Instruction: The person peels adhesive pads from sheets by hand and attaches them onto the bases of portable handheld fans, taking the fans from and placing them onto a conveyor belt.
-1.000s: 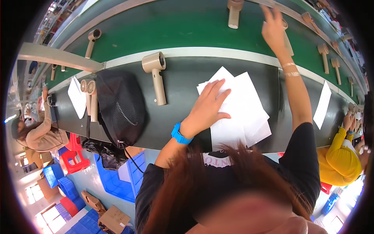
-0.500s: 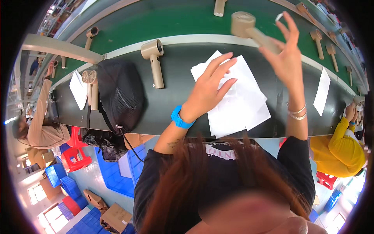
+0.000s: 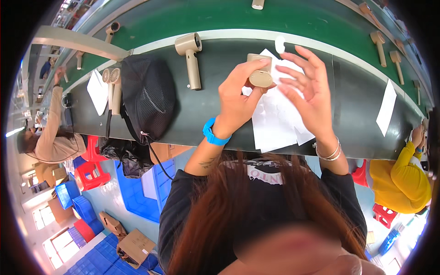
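My left hand (image 3: 244, 87) is closed round a beige handheld fan (image 3: 261, 79), whose rounded end points toward me. The rest of the fan is foreshortened or hidden by the fingers. Just right of it, my right hand (image 3: 308, 89) has its fingers spread, and a small curved white piece that looks like a sticker (image 3: 279, 45) clings to one fingertip. Beneath both hands lie overlapping white sheets (image 3: 275, 130) on the dark bench (image 3: 215, 123). Another beige handheld fan (image 3: 192, 68) lies left of my left hand.
A black mesh bag (image 3: 149, 98) sits left on the bench, beside two small fans (image 3: 115, 91) and a white sheet (image 3: 97, 91). Beyond a pale rail runs a green conveyor (image 3: 220, 20) with several fans. A person in yellow (image 3: 398, 178) works at right, another person (image 3: 57, 144) at left.
The fan has passed from my right hand to my left and come down over the sheets. My right hand has moved left and lower, the white piece still on its fingertip.
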Demonstrator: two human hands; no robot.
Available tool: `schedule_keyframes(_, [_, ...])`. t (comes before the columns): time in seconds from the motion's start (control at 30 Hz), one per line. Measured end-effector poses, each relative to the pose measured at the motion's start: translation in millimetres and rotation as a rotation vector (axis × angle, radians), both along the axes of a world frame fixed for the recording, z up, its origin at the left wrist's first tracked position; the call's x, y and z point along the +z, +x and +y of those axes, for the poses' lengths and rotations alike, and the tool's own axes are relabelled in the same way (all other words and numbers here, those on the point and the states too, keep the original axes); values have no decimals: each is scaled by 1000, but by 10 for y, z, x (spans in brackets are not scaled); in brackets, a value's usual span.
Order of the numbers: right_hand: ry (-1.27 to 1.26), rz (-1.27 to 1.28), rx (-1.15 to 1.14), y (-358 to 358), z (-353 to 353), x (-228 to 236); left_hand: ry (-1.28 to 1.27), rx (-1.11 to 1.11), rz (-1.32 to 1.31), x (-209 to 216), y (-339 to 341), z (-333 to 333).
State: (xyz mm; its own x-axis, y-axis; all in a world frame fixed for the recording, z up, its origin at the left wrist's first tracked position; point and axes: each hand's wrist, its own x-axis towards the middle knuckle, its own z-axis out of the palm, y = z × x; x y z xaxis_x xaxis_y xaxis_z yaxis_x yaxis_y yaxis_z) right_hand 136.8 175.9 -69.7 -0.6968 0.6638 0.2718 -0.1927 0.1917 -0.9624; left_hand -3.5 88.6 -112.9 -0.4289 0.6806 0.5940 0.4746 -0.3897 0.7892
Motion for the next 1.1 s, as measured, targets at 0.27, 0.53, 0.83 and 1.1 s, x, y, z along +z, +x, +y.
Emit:
schedule_keyframes(0.27, [144,-20,-284,215,69,30,46,-146,-240,155,5,-65])
schedule_keyframes(0.53, [-48,50,-1,263,-113,154,-53,-230,-254,181,-2,-212])
schedule_keyframes(0.83, [-66,64,-7,105,-216,114,-147,-455,-461,196,-25,-299])
schedule_keyframes(1.1, [-74,10,-10,145,-245,146,-148,-488,-463,197,-8,-297])
